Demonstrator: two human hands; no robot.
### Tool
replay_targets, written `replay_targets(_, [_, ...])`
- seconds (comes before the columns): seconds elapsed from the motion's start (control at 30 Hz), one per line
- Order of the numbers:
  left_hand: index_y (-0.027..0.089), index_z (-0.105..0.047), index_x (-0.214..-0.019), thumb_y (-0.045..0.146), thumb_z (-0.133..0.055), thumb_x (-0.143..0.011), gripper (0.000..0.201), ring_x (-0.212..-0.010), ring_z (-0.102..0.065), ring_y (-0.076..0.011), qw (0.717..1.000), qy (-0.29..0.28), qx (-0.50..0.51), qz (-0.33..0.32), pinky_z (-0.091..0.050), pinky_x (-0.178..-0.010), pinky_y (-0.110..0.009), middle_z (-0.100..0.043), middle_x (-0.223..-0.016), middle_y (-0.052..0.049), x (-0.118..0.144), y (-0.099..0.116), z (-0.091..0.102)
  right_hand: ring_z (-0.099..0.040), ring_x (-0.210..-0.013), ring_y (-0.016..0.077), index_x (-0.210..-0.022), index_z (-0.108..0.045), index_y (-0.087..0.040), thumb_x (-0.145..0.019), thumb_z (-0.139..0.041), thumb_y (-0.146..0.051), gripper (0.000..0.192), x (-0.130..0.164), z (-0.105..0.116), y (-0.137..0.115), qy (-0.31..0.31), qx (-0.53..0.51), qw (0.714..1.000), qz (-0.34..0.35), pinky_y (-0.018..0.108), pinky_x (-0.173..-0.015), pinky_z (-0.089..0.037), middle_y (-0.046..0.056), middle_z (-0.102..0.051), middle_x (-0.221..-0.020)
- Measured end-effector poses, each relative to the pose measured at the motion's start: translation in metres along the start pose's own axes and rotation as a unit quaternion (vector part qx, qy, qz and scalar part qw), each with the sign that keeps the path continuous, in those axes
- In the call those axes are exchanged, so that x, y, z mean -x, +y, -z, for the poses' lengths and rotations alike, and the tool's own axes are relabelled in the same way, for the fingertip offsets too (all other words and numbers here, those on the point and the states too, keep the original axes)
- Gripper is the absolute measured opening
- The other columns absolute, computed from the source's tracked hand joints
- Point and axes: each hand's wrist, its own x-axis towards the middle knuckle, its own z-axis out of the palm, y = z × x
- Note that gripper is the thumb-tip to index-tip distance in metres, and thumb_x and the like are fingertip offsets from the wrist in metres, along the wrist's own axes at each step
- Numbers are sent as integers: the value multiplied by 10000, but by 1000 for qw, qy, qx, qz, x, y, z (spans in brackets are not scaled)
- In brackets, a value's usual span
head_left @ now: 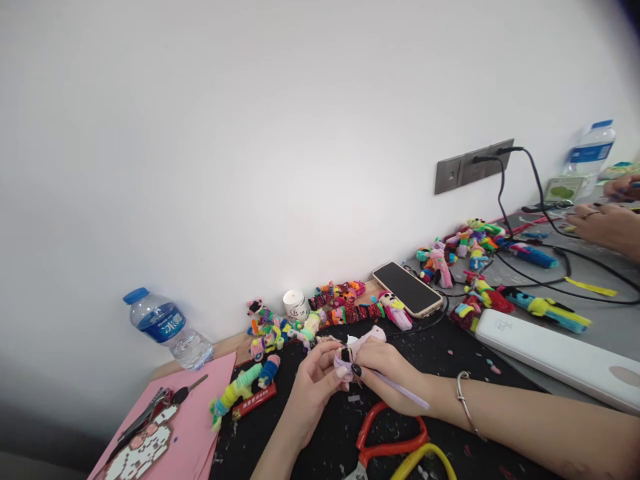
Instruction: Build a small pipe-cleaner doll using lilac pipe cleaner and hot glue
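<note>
Between my two hands is a small lilac and black pipe-cleaner figure [344, 363], partly covered by fingers. My left hand [313, 377] is closed around its left side, thumb and fingertips pinching it. From the other side my right hand [393, 373] pinches a lilac pipe cleaner [405, 393], whose loose end sticks out below the palm toward the lower right. A pale pink rounded piece [373, 335] shows just behind my right fingers. Near my wrists lie red-handled scissors [367, 453], with a yellow handle loop beside them.
Finished pipe-cleaner figures [355, 312] line the wall by a white cup [295, 305] and a phone [407, 288]. At left are a water bottle [167, 328], pink paper [200, 400] and a red lighter [254, 401]. A white case [555, 353] lies right; another person's hands [607, 223] work beyond.
</note>
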Motion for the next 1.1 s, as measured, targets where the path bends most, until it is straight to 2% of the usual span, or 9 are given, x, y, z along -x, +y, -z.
replay_targets(0.2, [198,-592,-1040,277,-757,-660,422,-683,-527,-131,1000,-19,7,-5,-405,-617,-255,-620,-848,-35,2,0,0,-489,-633,154,-724,-513,-181,-948,-282,-249,329,-1,0,0,-5,-3,1000,-1,280,-647,-376,33,-573,-679])
replay_targets(0.43, [199,-610,-988,265,-734,-694,326,-695,-516,-127,999,-34,2,-12,-413,-612,-250,-604,-833,-26,0,-2,2,-458,-610,149,-692,-475,-186,-924,-308,-203,286,-1,-1,0,-5,5,1000,6,268,-620,-361,19,-544,-650])
replay_targets(0.73, [194,-614,-999,295,-719,-707,326,-678,-503,-118,999,-34,-14,-22,-421,-598,-245,-586,-810,-20,1,-3,1,-462,-605,143,-680,-473,-187,-909,-326,-162,272,-2,1,-1,-3,6,1000,7,259,-615,-356,11,-543,-639])
replay_targets(1.1, [185,-598,-990,271,-676,-758,260,-696,-522,-118,998,-43,-28,-34,-448,-609,-242,-569,-807,-22,0,-7,6,-447,-601,145,-647,-438,-190,-883,-326,-157,263,-2,0,1,-12,20,1000,-19,262,-607,-356,11,-526,-623])
